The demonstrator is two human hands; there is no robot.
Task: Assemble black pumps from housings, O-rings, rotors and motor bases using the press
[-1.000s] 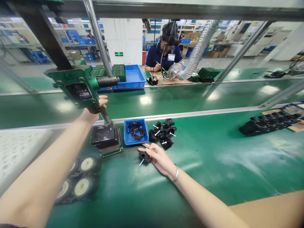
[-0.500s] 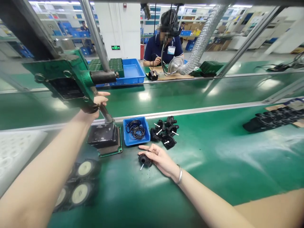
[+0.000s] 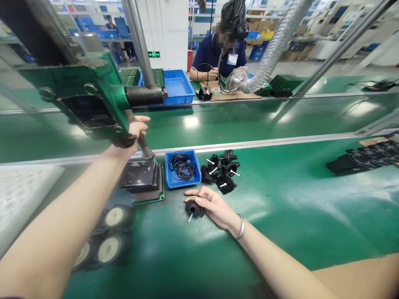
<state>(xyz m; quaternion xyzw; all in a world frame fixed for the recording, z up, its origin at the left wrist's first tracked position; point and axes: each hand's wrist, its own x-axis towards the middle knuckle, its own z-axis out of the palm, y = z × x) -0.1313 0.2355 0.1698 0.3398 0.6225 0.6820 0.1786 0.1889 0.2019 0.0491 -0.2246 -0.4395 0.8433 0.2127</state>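
My right hand (image 3: 215, 206) is closed on a black plastic housing (image 3: 195, 209), low over the green bench, with a white stick poking out of its underside. Its index finger stretches past the part. My left hand (image 3: 137, 129) reaches to the steel column (image 3: 144, 147) of a green bench press (image 3: 90, 95) and seems to wrap round it, one finger sticking out to the right. The press head hides part of that hand. Beyond my right hand lie several similar black housings (image 3: 226, 183) with white sticks, beside a blue bin (image 3: 168, 182) of thin black rings.
A dark block (image 3: 139, 176) sits on the press base. Round black parts with cream discs (image 3: 109, 249) lie at lower left, near a white tray (image 3: 18, 199). More black parts (image 3: 358, 160) stand at right. Across the bench a co-worker (image 3: 207, 58) sits by a duct (image 3: 274, 45).
The whole view has shifted slightly, so the bench items appear a little further right and higher. Both hands keep about the same places and the housing stays in my right hand.
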